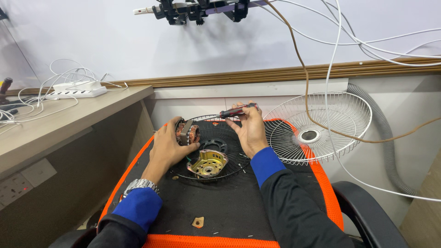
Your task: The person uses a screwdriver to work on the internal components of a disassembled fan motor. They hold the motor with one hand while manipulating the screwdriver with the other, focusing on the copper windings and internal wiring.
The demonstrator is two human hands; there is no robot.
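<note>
My left hand (167,146) grips a small fan motor (187,132) with copper windings, held on edge above a black wire fan guard (229,151). My right hand (250,131) holds a screwdriver (232,112) with a red and black handle, its shaft pointing left toward the motor. A gold-coloured metal motor bracket (207,163) lies on the black guard just below the motor. Everything rests on a black chair seat (220,202) with orange edging.
A white wire fan guard (317,126) leans at the right against the wall. A grey corrugated hose (386,133) and several white and brown cables hang nearby. A wooden desk (59,119) with a white power strip (76,89) stands at left. Small screws and a tan piece (198,222) lie on the seat.
</note>
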